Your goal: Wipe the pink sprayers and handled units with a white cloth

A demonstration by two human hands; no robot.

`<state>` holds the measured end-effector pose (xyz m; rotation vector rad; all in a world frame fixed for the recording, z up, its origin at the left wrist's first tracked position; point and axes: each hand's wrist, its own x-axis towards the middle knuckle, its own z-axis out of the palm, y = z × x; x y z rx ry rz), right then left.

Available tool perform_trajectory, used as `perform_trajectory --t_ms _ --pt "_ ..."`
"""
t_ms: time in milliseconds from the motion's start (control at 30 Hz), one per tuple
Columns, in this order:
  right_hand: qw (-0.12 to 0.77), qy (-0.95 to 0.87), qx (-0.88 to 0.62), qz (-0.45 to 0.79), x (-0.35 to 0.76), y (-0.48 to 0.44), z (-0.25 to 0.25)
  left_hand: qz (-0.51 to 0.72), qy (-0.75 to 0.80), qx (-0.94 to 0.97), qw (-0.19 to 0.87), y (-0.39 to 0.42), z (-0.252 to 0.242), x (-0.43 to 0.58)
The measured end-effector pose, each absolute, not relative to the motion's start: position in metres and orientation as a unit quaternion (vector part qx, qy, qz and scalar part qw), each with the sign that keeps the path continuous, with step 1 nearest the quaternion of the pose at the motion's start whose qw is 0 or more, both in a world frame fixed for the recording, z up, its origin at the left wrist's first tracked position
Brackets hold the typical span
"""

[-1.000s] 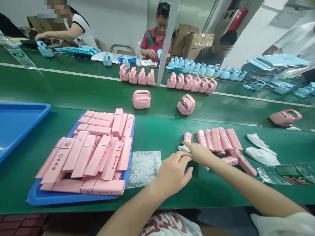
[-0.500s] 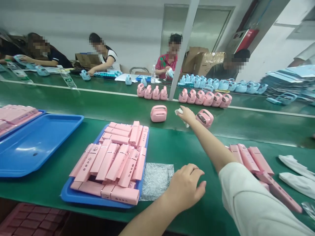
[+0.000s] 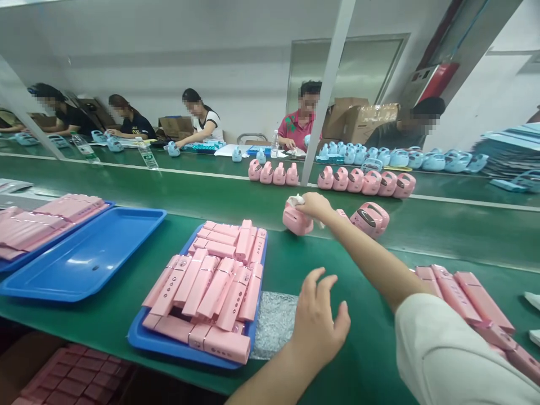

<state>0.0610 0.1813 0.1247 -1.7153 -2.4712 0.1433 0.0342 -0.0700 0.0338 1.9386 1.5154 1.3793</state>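
My right hand (image 3: 313,205) reaches far across the green bench and grips the handle of a pink handled device (image 3: 296,220), with a white cloth (image 3: 294,200) pinched in its fingers. A second pink device (image 3: 372,219) lies just right of it. My left hand (image 3: 318,318) hovers above the bench near me with fingers spread, holding nothing, beside a sheet of bubble wrap (image 3: 275,320). Left of that hand a blue tray (image 3: 177,344) carries several flat pink cases (image 3: 211,278).
A bare blue tray (image 3: 84,259) and a tray of pink cases (image 3: 46,219) lie at left. More pink cases (image 3: 468,295) are stacked at right. Rows of pink devices (image 3: 363,183) and blue devices (image 3: 405,158) line the far belt, where several people work. A white post (image 3: 327,90) stands mid-bench.
My right hand left the pink cases near me, reached out to the belt and closed on the pink device. My left hand lifted and opened. The view swung left.
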Motion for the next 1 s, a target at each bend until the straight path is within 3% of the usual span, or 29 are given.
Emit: perform_trajectory --t_ms 167,433,633,767,1000 --pt "0.103 -0.822 -0.551 0.103 0.117 0.102 0.13 0.507 0.577 0.61 0.197 -0.061 0.028 0.034" --pt "0.155 -0.813 -0.47 0.306 0.15 -0.006 0.097 0.461 0.583 0.637 0.203 -0.052 0.011 0.045" --pt "0.353 -0.641 -0.485 0.479 0.191 0.005 0.069 0.445 0.525 0.659 0.304 -0.05 0.031 0.025" --pt "0.392 -0.611 -0.519 0.452 0.215 0.017 0.052 0.511 0.539 0.56 0.366 -0.049 0.039 0.014" --pt "0.4 -0.723 -0.44 0.352 0.171 -0.01 0.015 0.508 0.551 0.589 0.303 -0.045 0.037 0.01"
